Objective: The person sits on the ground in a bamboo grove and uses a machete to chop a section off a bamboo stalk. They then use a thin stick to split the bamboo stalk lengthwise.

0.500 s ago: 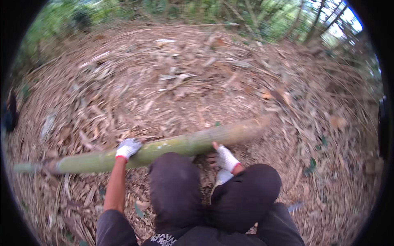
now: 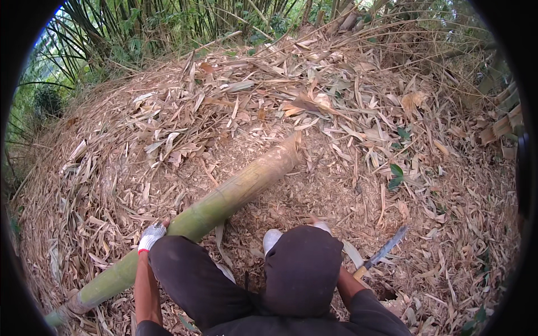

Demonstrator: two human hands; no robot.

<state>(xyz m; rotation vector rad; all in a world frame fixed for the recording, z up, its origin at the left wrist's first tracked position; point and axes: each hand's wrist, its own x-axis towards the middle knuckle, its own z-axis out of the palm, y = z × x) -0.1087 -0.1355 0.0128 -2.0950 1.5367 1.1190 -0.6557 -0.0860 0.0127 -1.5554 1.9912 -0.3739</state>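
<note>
A thick green bamboo pole (image 2: 204,214) lies slantwise on the ground, from the lower left up to a brownish, rough-cut end near the middle. My left hand (image 2: 151,237), in a white glove with a red cuff, grips it beside my left knee. Most of my right hand (image 2: 320,225) is behind my right knee; only a bit of glove and a fingertip show, apart from the pole. To the right of that knee lies a machete (image 2: 386,246) with a pale handle and a dark blade. My right forearm passes close to its handle.
Dry bamboo leaves and chips (image 2: 224,112) cover the slope. A small green-leaved sprig (image 2: 395,175) stands at the right. Bamboo stems (image 2: 185,25) grow along the back, and split pale pieces (image 2: 501,127) lie at the far right edge.
My view has swung right, and the pole now lies more steeply across it. My right hand has drawn away from the pole to behind my knee. The machete has come into plain sight.
</note>
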